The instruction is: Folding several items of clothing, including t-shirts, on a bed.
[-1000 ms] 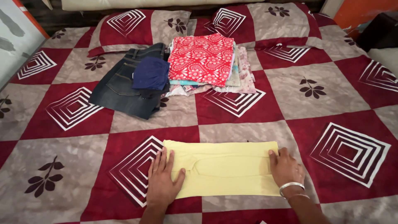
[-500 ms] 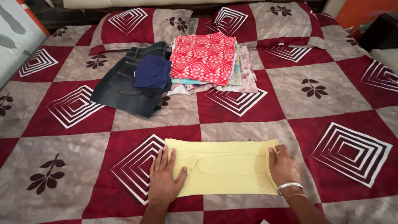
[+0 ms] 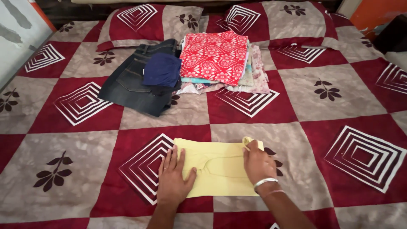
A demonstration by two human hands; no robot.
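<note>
Bed (image 3: 339,106) covered edge to edge by a checked spread of dark red and grey-brown squares with white nested diamonds and dark leaf sprigs, two matching pillows (image 3: 144,21) at the head, pale wall (image 3: 17,38) at left, orange wall (image 3: 377,12) at right, soft even light.

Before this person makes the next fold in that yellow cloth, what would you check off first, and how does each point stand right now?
1. Left hand flat on the left end of the yellow cloth: ok.
2. Right hand has the right end gripped and lifted: ok.
3. Lifted end lined up with the edges beneath: cannot tell, the hand hides it.
4. Cloth beneath smooth: ok, only faint creases show.
5. Bedspread around the cloth free of other things: ok.
6. Stack topped by the red patterned cloth and the dark jeans lying apart from the fold: ok.
</note>
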